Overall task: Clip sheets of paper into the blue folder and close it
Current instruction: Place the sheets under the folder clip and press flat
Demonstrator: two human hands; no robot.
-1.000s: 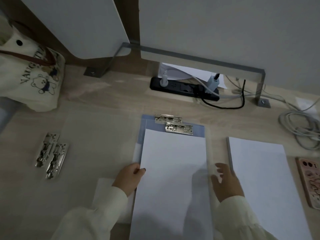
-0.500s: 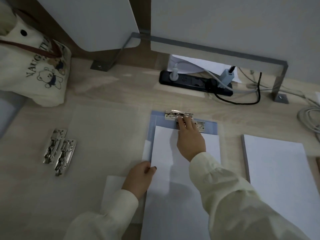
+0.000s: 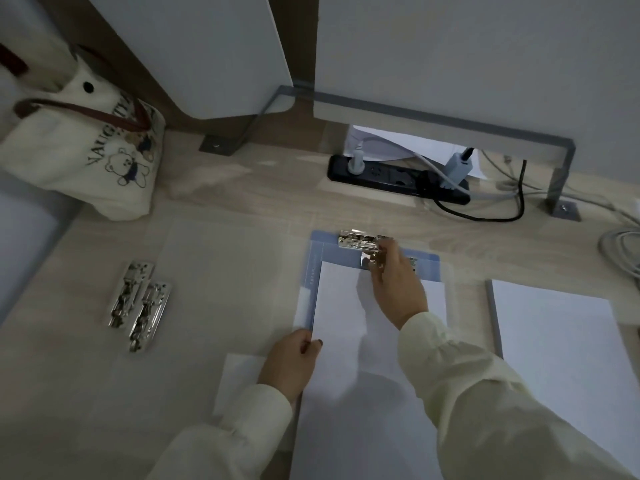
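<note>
R hand moved up to clip, grip pinching it; L hand holds sheet.

Slumped at far left on the wooden desk: a cream tote bag with bear print. Nearer, two loose silver lever clips, side by side. At the back, a black power strip with a pale blue adapter plugged in. Coiled at right edge, grey cables.

The blue folder lies flat and open, with a silver clip at its far edge, a white sheet lying on it just short of that clip, and a paper stack near its right side.
</note>
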